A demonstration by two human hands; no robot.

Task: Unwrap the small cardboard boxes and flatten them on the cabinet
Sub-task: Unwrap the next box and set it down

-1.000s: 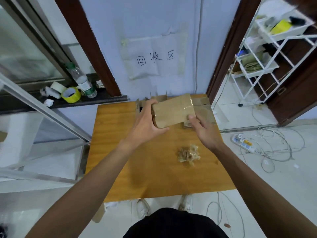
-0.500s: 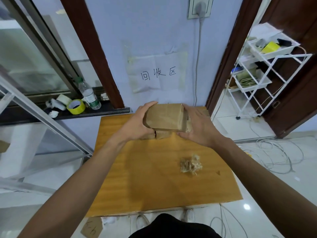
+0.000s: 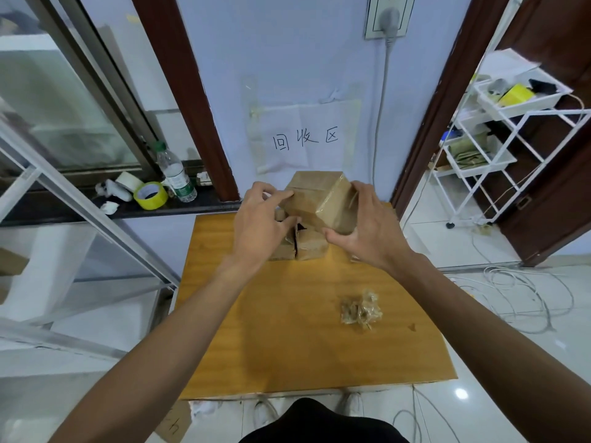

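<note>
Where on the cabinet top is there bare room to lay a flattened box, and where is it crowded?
Free: the near half of the cabinet top, from front edge to the tape wad, and its left side. Crowded: the far edge, where left hand and right hand hold a wrapped box above other boxes.

Bright, even light; warped edges.

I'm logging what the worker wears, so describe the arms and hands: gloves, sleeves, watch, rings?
The left hand and right hand are bare: no gloves, no rings or watch visible. The left forearm and right forearm are uncovered; no sleeve reaches into view.
</note>
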